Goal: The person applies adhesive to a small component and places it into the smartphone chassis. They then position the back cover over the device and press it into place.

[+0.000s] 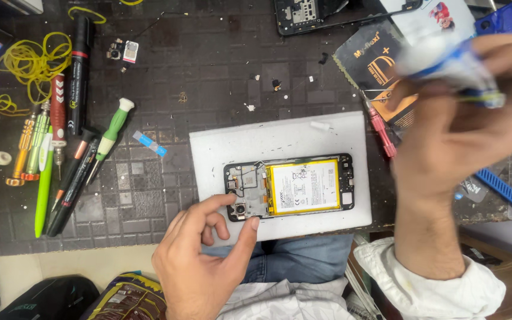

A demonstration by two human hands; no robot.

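The opened phone (290, 187), back cover off and yellow battery showing, lies lengthwise on a white mat (220, 148), toward the mat's near edge with bare white margin on its far side and both ends. The left hand (200, 264) reaches in from the phone's near left corner: forefinger and thumb spread apart, tips touching the frame by the camera end, gripping nothing. The right hand (457, 136), raised and blurred to the right of the phone, is closed around a white and blue packet (451, 65). Left of the phone, beyond the mat's edge, a green-handled screwdriver (111, 136), pens and other tools (54, 160) lie side by side. Dark tabletop (208, 65) stretches mostly bare on the phone's far side.
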